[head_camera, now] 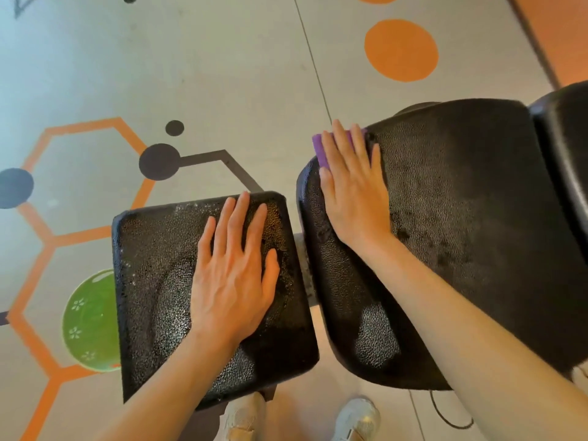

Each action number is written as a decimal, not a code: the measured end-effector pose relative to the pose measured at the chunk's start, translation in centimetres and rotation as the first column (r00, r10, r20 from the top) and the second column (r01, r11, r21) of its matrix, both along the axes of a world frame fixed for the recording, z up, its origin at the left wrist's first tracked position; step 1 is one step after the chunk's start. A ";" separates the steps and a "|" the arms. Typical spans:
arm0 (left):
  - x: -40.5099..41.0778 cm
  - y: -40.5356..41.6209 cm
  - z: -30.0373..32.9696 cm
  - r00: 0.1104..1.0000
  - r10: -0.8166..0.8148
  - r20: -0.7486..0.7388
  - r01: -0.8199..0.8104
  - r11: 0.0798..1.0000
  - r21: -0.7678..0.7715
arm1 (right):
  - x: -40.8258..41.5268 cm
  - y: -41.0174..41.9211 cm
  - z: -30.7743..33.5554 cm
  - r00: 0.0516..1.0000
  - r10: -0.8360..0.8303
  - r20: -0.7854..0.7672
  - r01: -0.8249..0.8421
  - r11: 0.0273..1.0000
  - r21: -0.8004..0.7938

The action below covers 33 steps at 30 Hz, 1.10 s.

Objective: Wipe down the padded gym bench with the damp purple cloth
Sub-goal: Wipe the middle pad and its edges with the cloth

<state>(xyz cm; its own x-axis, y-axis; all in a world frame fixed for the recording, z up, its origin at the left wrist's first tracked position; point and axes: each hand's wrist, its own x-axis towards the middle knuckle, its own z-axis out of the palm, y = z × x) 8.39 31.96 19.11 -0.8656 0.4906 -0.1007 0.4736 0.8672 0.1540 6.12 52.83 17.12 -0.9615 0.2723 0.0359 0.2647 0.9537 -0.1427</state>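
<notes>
The black padded gym bench has two pads: a seat pad [152,281] at lower left and a longer back pad [461,218] to the right. My left hand [234,275] rests flat on the seat pad with its fingers spread. My right hand [351,183] presses flat on the purple cloth [319,151] at the far left edge of the back pad. Most of the cloth is hidden under the fingers. Both pads show shiny damp patches.
A green bowl [87,323] stands on the floor left of the seat pad, partly under it. The grey floor carries orange hexagon lines and dots. My two light shoes [356,418] show below the bench. A third black pad [566,148] lies at the right edge.
</notes>
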 end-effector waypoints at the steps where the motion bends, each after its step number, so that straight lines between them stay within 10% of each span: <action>1: 0.0 0.0 0.0 1.000 -0.004 0.003 0.004 1.000 0.000 | 2.8 -0.5 0.1 1.000 0.016 0.022 -0.016 1.000 -0.003; 4: 0.0 -0.1 0.1 1.000 -0.004 0.009 0.004 1.000 -0.009 | 9.7 -0.9 0.4 0.991 0.067 0.117 -0.067 0.998 -0.007; 10: 0.0 0.0 0.1 1.000 0.002 0.006 -0.002 1.000 -0.023 | -1.4 3.2 0.6 0.998 -0.051 0.021 0.051 0.998 0.025; 16: 0.0 -0.1 0.2 1.000 0.005 0.018 -0.005 1.000 -0.014 | 13.1 0.6 1.1 0.977 0.061 0.205 -0.072 0.996 0.047; 22: 0.0 0.1 0.3 1.000 0.003 0.020 -0.003 1.000 -0.014 | 1.6 5.0 0.9 0.997 -0.049 0.057 0.046 0.997 0.058; 28: 0.0 0.0 0.5 0.999 0.008 0.038 -0.009 1.000 0.003 | 14.2 1.9 1.7 0.977 0.058 0.207 -0.073 0.995 0.069; 33: 0.0 0.1 0.3 1.000 0.003 0.021 -0.003 1.000 -0.001 | -0.9 6.9 1.1 0.992 -0.122 0.004 0.122 0.990 0.066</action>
<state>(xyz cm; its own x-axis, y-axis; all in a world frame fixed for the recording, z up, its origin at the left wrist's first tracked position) 8.43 32.02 19.39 -0.8646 0.4881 -0.1192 0.4679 0.8686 0.1630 5.22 59.68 18.24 -0.9216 0.3849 0.0502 0.3805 0.9214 -0.0788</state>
